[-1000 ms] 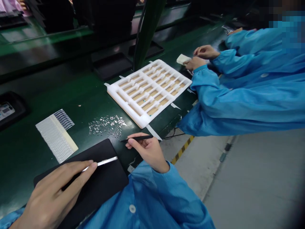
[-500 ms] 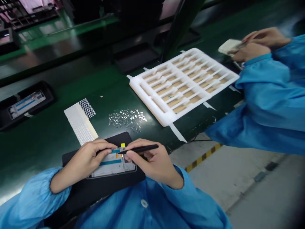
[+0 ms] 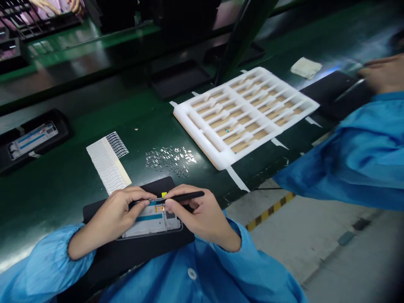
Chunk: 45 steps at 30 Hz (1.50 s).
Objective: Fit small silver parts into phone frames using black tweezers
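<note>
A silver-grey phone frame point(image 3: 145, 229) with blue strips lies on a black pad point(image 3: 179, 242) in front of me. Above its far edge, my left hand point(image 3: 118, 214) is closed, thumb and index fingertip pressed together; what sits between them is too small to make out. My right hand point(image 3: 202, 214) is closed around black tweezers point(image 3: 189, 196), their thin tip pointing left towards my left fingertips. An orange flex piece point(image 3: 159, 208) lies on the frame below the tip. A yellow tab point(image 3: 164, 195) sticks out at the frame's far edge.
Small shiny metal pieces point(image 3: 170, 160) lie scattered beyond the pad, beside a white sheet of strips point(image 3: 107, 162). A white slotted tray point(image 3: 202, 134) is taped down. Another phone frame point(image 3: 33, 139) sits in a black holder at left. A co-worker's hand point(image 3: 385, 73) is at right.
The tweezers' tip has moved off the orange flex piece, up to my left fingertips. The co-worker's hands have drawn back right, leaving the pale cloth on the table.
</note>
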### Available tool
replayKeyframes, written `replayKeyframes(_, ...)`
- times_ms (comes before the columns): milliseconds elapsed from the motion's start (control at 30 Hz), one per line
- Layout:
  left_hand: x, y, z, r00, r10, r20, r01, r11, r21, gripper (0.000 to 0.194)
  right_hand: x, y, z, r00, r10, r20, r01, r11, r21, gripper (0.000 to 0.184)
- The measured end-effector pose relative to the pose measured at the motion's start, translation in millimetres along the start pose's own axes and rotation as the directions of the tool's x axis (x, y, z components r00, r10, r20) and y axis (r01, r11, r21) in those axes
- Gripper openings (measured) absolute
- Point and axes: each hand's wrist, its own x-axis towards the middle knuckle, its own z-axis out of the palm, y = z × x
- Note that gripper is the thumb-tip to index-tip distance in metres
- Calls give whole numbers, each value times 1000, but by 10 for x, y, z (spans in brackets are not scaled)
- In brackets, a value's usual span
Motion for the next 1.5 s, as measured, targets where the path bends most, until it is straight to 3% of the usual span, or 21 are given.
replayKeyframes(233,-9,-3,-4,1000,-16,-2,16,1000,13,26,23,20,1,1000,-4,1,4,998,-56,8)
replayKeyframes(433,-1,26,34,995,-97,-5,97,995,-33,27,21,24,3,999,-31,-13,30,999,-36,8)
replayKeyframes(833,12,35,166,974,-183,-133,178,983,-45,18,-8,30,50,992,-100,-76,95,993,-73,7)
replayKeyframes(1000,30,59,182,959,-238,-154,232,971,-59,15,-35,50,36,976,-189,-111,175,976,-129,7)
replayKeyframes(1233,14,64,209,967,-193,-168,192,981,-24,17,-53,93,34,943,-321,-93,303,938,-170,14)
replayKeyframes(1500,3,63,172,984,-128,-121,136,989,57,23,-56,133,-14,893,-448,41,444,864,-236,24)
